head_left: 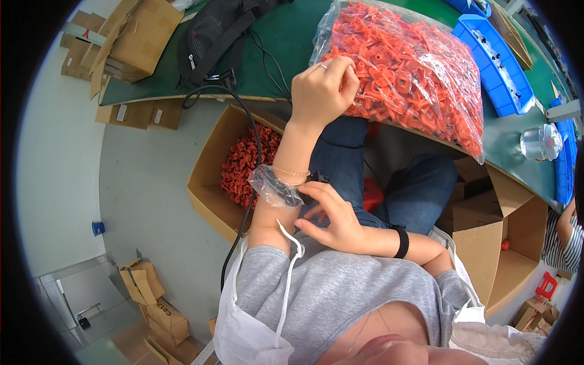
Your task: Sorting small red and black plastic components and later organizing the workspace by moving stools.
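Observation:
My left hand (323, 88) is raised in front of a clear bag of orange-red plastic parts (407, 73), its fingers curled into a loose fist with nothing visible in them. A ring sits on one finger and a thin beaded bracelet (291, 173) on that wrist. Just below the bracelet, crumpled clear plastic film (275, 187) is wrapped around the forearm, with something dark beneath it. My right hand (333, 218) reaches across to this arm, thumb and fingers apart, fingertips at the edge of the film. A black band (401, 242) circles my right wrist.
The bag rests on a green table (143, 91) with a black backpack (210, 42), blue bins (496, 67) and a clear jar (540, 143). Below the table edge stands a cardboard box (204, 188) of small red parts. A black cable (240, 234) hangs beside my left arm. Another person's striped sleeve (563, 243) shows at right.

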A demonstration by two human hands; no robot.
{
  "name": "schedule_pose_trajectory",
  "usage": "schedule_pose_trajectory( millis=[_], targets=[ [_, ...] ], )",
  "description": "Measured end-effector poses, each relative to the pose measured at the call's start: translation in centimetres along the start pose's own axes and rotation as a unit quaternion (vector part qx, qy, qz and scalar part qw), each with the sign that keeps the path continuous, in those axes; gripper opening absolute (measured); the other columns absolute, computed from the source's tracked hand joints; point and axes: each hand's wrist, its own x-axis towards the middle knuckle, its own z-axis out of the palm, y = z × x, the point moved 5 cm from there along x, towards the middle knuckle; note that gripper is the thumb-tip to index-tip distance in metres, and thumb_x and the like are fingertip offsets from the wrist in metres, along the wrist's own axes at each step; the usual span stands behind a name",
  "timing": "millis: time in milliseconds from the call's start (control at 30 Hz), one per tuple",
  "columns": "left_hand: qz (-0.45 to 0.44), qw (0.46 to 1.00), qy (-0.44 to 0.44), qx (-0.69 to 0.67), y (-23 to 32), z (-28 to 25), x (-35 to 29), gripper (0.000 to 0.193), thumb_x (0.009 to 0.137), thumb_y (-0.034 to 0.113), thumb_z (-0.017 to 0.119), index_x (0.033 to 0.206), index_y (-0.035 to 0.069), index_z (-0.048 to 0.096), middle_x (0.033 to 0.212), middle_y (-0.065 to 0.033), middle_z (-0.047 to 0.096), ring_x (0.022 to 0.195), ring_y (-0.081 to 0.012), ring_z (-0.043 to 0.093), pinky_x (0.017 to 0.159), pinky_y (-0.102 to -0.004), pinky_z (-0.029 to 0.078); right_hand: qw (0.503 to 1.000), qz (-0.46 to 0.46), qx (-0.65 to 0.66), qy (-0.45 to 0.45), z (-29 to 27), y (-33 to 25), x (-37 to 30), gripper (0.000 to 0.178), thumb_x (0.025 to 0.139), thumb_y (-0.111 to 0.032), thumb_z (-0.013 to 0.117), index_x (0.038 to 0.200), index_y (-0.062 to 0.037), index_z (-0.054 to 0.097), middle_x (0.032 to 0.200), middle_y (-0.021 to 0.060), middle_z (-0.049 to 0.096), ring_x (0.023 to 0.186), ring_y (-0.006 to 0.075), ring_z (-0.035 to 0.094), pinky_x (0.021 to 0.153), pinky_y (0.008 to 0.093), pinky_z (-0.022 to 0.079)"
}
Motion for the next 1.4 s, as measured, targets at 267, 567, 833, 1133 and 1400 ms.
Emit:
schedule_pose_trajectory(
  millis=[267,567,833,1133,1400],
  targets=[
    [-0.029,0.999,0.030,0.001,0.1,0.0,-0.3,0.007,0.075,0.004,0.055,0.080,0.007,0.058,0.062,-0.0062,0.059,0.051,-0.0207,0.058,0.048,-0.0294,0.046,0.994,0.012,-0.041,-0.104,0.1,-0.2,0.3,0.053,0.069,-0.037,0.072,0.101,0.0000,0.052,0.078,0.0099,0.055,0.061,0.0192,0.058,0.053,0.0294,0.047],
    [-0.004,1.000,0.026,-0.007,0.1,0.1,-0.1,0.008,0.073,0.004,0.056,0.080,0.006,0.058,0.063,-0.0068,0.059,0.053,-0.0217,0.058,0.047,-0.0299,0.046,0.992,0.074,0.070,-0.079,1.2,0.8,1.1,0.029,0.075,-0.028,0.068,0.092,-0.0050,0.063,0.072,0.0058,0.053,0.062,0.0171,0.052,0.054,0.0282,0.043],
    [-0.008,1.000,0.015,-0.002,-0.2,0.1,0.0,0.007,0.072,0.005,0.056,0.079,0.007,0.056,0.062,-0.0064,0.059,0.053,-0.0219,0.059,0.047,-0.0300,0.047,0.987,0.080,0.058,-0.128,1.2,1.8,0.9,0.020,0.077,-0.021,0.063,0.083,-0.0020,0.064,0.075,0.0068,0.051,0.061,0.0175,0.053,0.053,0.0283,0.042],
    [-0.252,0.952,-0.020,-0.170,-3.3,-0.2,-0.2,0.007,0.076,0.005,0.055,0.078,0.005,0.062,0.055,-0.0068,0.055,0.045,-0.0143,0.054,0.044,-0.0261,0.042,0.976,0.037,0.044,-0.208,0.3,-0.7,1.2,0.027,0.077,-0.023,0.063,0.089,0.0016,0.061,0.075,0.0097,0.048,0.061,0.0185,0.052,0.054,0.0281,0.044],
    [-0.455,0.659,0.024,-0.598,-3.3,-0.7,-1.5,0.014,0.082,0.004,0.049,0.087,-0.002,0.061,0.061,-0.0005,0.054,0.051,-0.0053,0.046,0.047,-0.0176,0.034,0.984,0.016,0.066,-0.167,-0.5,1.8,2.2,0.021,0.077,-0.013,0.064,0.090,0.0013,0.060,0.081,0.0106,0.051,0.066,0.0198,0.055,0.056,0.0272,0.047]
  ],
)
